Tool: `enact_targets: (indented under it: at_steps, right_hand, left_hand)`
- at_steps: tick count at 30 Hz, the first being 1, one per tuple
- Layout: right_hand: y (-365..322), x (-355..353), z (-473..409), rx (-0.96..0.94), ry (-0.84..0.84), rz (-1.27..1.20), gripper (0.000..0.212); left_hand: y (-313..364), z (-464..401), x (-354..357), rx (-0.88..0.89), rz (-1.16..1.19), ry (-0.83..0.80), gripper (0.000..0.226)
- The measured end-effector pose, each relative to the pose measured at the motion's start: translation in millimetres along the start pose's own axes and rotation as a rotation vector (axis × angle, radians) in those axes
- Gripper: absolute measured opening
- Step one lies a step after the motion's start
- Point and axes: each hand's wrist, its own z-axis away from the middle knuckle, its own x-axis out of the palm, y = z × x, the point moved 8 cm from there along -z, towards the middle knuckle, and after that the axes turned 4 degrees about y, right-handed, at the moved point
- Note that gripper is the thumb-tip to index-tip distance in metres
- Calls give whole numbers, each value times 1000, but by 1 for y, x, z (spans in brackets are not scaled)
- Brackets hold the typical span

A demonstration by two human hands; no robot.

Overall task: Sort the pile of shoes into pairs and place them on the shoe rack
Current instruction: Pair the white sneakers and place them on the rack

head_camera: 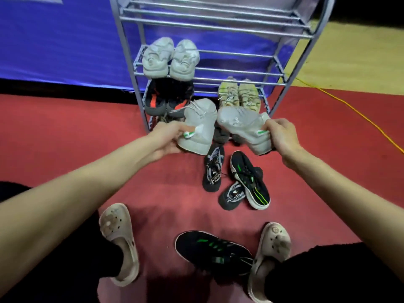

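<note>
Left hand [169, 138] gripping one pale grey green-tabbed sneaker [197, 127], right hand [282, 136] its mate [244, 127], both raised before the grey metal tube shoe rack [218, 73]; partly readable white lettering on black knit shoe [213, 169] below.

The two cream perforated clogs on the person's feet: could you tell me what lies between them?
In the head view, one black sneaker with green stripes lies on the red floor between the clogs, its end touching the right one.
</note>
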Motion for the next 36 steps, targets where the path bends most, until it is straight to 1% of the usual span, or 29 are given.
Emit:
enact_targets:
  at_steps: [3,7,8,10,12,14,16,17,19,22,24,27,29,31,34,36]
  right_hand:
    - [-11,-33,-10,3,98,-148,7]
    - [-22,-57,-30,27,147,-285,20]
    - [-25,-60,-37,34,155,-318,18]
    - [-26,-58,-55,69,147,-410,10]
    - [-27,-50,-76,94,129,-467,12]
    - [-30,-42,-100,78,133,-475,16]
    - [-32,-35,-122,54,142,-447,24]
    - [-31,-31,-136,52,148,-433,29]
    - [-29,-26,-161,61,165,-414,36]
    - [-23,-16,-201,65,171,-390,37]
    - [-20,-8,-223,75,172,-380,43]
    - [-14,6,-254,79,157,-377,42]
    - [-4,14,-278,93,157,-376,51]
    - [8,20,-302,104,168,-371,64]
    - [10,21,-315,119,177,-348,67]
    - [19,23,-332,118,176,-329,73]
  left_hand:
    - [31,-3,21,79,-26,-8,42]
    - [68,-16,40,129,-42,27,61]
    - [75,-23,45,138,-42,21,61]
    - [89,-39,55,149,-21,4,51]
    - [99,-57,64,149,-17,-8,46]
    - [107,-80,70,160,-29,0,59]
    - [113,-104,76,169,-32,10,73]
    - [115,-115,80,170,-18,6,73]
    - [118,-135,89,170,27,-9,67]
    - [121,-159,102,177,61,-33,55]
    - [123,-173,107,187,56,-38,49]
    - [128,-188,113,201,36,-58,42]
    - [132,-196,114,210,44,-62,37]
    - [134,-203,115,209,44,-63,35]
    - [139,-215,116,220,52,-64,36]
    - [143,-223,119,227,49,-68,37]
